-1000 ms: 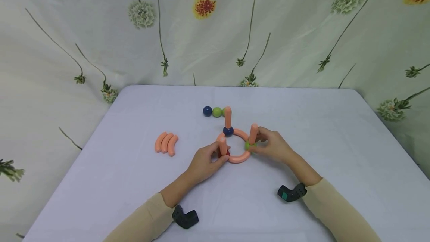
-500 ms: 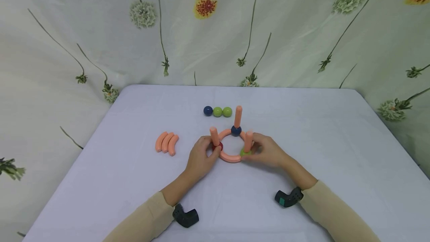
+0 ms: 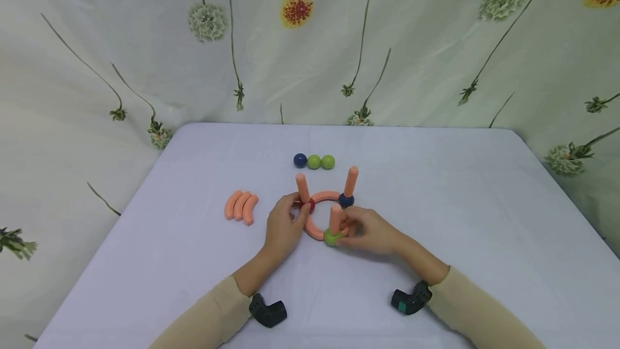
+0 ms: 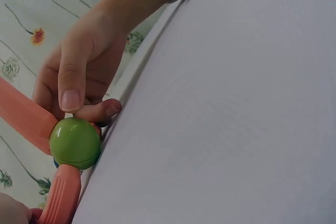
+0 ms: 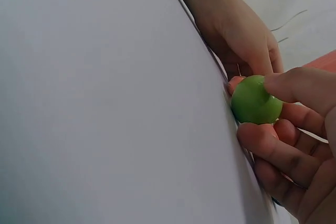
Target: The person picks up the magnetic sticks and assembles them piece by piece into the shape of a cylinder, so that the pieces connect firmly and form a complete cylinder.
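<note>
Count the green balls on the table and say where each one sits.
3: two loose green balls in the row behind the ring, and one green ball at the ring's near edge, gripped by the right hand.

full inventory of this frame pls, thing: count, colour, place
ring: 1, salmon arcs, table centre
ring balls: 3, red left, navy right, green near
posts: 3, salmon, one upright on each ring ball, e.g.
loose balls: 3, navy and two green, row behind ring
spare arcs: 3, salmon, left of ring
table: 1, pale lilac
curtain: 1, floral, behind
left hand: grip at red ball
right hand: grip on green ball
</note>
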A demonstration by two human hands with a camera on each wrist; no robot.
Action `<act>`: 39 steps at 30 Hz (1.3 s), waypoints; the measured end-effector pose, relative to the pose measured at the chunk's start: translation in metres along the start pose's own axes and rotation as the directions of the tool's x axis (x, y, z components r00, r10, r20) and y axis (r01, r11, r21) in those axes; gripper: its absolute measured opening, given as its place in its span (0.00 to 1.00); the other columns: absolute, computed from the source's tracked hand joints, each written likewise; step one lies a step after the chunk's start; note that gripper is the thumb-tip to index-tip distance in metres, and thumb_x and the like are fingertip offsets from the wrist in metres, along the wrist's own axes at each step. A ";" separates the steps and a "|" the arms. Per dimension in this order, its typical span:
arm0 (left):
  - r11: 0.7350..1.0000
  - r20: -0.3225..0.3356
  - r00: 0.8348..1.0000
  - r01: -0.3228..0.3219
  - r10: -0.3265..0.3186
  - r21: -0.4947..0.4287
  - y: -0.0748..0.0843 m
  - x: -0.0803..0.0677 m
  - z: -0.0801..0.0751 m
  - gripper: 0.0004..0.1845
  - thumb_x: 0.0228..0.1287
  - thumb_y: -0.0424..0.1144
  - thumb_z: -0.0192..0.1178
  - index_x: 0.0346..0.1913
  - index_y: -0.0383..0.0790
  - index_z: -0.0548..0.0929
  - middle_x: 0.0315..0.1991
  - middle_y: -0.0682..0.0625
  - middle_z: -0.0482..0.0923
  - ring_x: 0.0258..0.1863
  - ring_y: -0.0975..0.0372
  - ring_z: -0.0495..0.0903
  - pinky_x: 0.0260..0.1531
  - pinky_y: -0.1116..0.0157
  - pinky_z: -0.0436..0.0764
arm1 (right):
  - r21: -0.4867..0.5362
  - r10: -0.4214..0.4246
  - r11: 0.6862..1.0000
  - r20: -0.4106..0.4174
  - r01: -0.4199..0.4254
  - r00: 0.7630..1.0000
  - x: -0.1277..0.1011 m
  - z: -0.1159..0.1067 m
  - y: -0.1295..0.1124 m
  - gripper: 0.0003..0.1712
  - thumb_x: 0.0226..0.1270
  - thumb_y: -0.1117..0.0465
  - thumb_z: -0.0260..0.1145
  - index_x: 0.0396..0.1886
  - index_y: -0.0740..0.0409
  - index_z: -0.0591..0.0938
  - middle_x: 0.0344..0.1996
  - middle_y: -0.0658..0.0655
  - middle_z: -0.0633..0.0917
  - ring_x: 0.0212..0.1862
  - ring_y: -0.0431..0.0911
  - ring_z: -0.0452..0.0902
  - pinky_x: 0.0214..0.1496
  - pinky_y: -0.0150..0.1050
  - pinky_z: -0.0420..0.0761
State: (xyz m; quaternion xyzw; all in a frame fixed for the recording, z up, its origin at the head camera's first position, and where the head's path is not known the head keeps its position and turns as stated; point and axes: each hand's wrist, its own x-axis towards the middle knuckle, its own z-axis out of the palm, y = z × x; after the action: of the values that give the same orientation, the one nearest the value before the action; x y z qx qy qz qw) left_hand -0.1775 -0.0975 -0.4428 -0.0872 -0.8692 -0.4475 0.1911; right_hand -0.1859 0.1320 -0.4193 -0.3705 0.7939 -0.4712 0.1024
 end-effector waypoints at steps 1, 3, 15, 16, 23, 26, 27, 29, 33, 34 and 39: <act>1.000 -0.003 1.000 0.002 -0.002 0.001 0.000 0.000 0.000 0.15 0.66 0.36 0.63 0.53 0.36 0.80 0.45 0.46 0.81 0.43 0.57 0.80 0.38 0.60 0.78 | 0.000 0.000 1.000 0.009 0.000 1.000 0.000 0.001 -0.001 0.14 0.58 0.63 0.74 0.43 0.56 0.81 0.35 0.49 0.82 0.33 0.40 0.79 0.38 0.35 0.80; 1.000 -0.005 1.000 0.007 -0.007 -0.006 -0.001 0.001 0.000 0.16 0.66 0.35 0.63 0.54 0.35 0.80 0.46 0.45 0.81 0.45 0.56 0.80 0.40 0.58 0.79 | 0.011 0.004 1.000 0.035 -0.005 0.999 0.000 0.003 -0.003 0.15 0.58 0.64 0.73 0.45 0.57 0.81 0.36 0.50 0.83 0.33 0.39 0.80 0.39 0.35 0.80; 0.998 0.057 0.997 0.052 -0.050 -0.035 0.000 0.000 0.001 0.21 0.66 0.33 0.63 0.60 0.35 0.74 0.53 0.43 0.81 0.56 0.55 0.78 0.49 0.55 0.78 | 0.201 0.101 0.971 0.147 -0.130 0.984 -0.002 -0.013 -0.001 0.17 0.62 0.68 0.69 0.51 0.66 0.81 0.44 0.58 0.85 0.41 0.45 0.83 0.48 0.35 0.79; 0.998 0.059 0.997 0.054 -0.052 -0.033 0.000 0.000 0.001 0.21 0.66 0.33 0.63 0.60 0.35 0.74 0.54 0.43 0.81 0.56 0.55 0.78 0.49 0.55 0.78 | 0.192 0.104 0.973 0.137 -0.130 0.985 -0.002 -0.017 0.001 0.15 0.62 0.68 0.68 0.48 0.66 0.82 0.43 0.57 0.86 0.41 0.45 0.82 0.47 0.35 0.79; 0.998 0.067 0.997 0.048 -0.046 -0.030 0.001 0.000 0.000 0.22 0.65 0.33 0.63 0.61 0.36 0.73 0.53 0.44 0.81 0.55 0.54 0.79 0.50 0.54 0.77 | 0.066 0.216 0.975 -0.049 -0.213 0.975 -0.005 -0.038 0.019 0.09 0.60 0.65 0.71 0.30 0.62 0.77 0.20 0.49 0.75 0.25 0.40 0.69 0.30 0.31 0.69; 0.999 0.084 0.996 0.041 -0.038 -0.032 0.002 0.000 0.000 0.22 0.66 0.33 0.63 0.61 0.37 0.73 0.53 0.44 0.82 0.56 0.54 0.78 0.52 0.52 0.76 | 0.031 0.240 0.971 -0.139 -0.238 0.961 -0.005 -0.038 0.024 0.17 0.56 0.61 0.75 0.37 0.61 0.75 0.23 0.51 0.75 0.26 0.42 0.69 0.30 0.32 0.69; 0.999 0.090 0.995 0.038 -0.035 -0.029 0.003 0.000 0.000 0.22 0.66 0.34 0.62 0.62 0.37 0.72 0.53 0.44 0.82 0.56 0.53 0.78 0.53 0.52 0.75 | 0.028 0.237 0.972 -0.156 -0.235 0.959 -0.005 -0.037 0.025 0.20 0.54 0.61 0.77 0.40 0.61 0.75 0.26 0.52 0.77 0.27 0.43 0.70 0.30 0.32 0.71; 0.999 0.100 0.995 0.024 -0.022 -0.024 0.003 -0.001 0.000 0.22 0.66 0.34 0.62 0.61 0.38 0.72 0.53 0.44 0.82 0.57 0.53 0.78 0.54 0.51 0.74 | 0.012 0.223 0.974 -0.169 -0.224 0.960 -0.005 -0.034 0.025 0.23 0.53 0.60 0.78 0.44 0.61 0.76 0.30 0.54 0.79 0.28 0.44 0.72 0.31 0.33 0.72; 1.000 0.112 0.994 0.000 0.002 -0.015 0.002 -0.001 0.000 0.21 0.67 0.34 0.61 0.60 0.38 0.71 0.54 0.43 0.81 0.57 0.52 0.78 0.53 0.50 0.75 | -0.002 0.199 0.979 -0.170 -0.202 0.965 -0.005 -0.030 0.024 0.21 0.54 0.61 0.77 0.45 0.60 0.78 0.30 0.53 0.81 0.29 0.44 0.75 0.31 0.33 0.74; 1.000 0.117 0.993 -0.007 0.008 -0.010 0.001 -0.001 0.001 0.21 0.67 0.34 0.61 0.60 0.38 0.71 0.54 0.43 0.81 0.57 0.52 0.78 0.53 0.50 0.75 | -0.001 0.196 0.980 -0.170 -0.199 0.966 -0.006 -0.030 0.024 0.20 0.54 0.61 0.77 0.44 0.60 0.79 0.28 0.53 0.80 0.29 0.44 0.75 0.31 0.33 0.73; 1.000 0.150 0.989 -0.013 0.014 -0.008 0.002 -0.001 -0.001 0.19 0.68 0.33 0.59 0.60 0.37 0.72 0.55 0.42 0.80 0.59 0.52 0.76 0.55 0.50 0.73 | 0.013 0.185 0.983 -0.172 -0.185 0.968 -0.006 -0.027 0.023 0.17 0.54 0.62 0.76 0.42 0.59 0.81 0.23 0.51 0.80 0.28 0.44 0.75 0.29 0.33 0.72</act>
State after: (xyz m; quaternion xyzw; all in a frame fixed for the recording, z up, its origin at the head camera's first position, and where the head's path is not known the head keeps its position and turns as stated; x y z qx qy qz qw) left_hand -0.1761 -0.0972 -0.4409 -0.1273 -0.8789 -0.4416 0.1280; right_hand -0.2074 0.1608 -0.4251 -0.2527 0.8317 -0.4885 0.0760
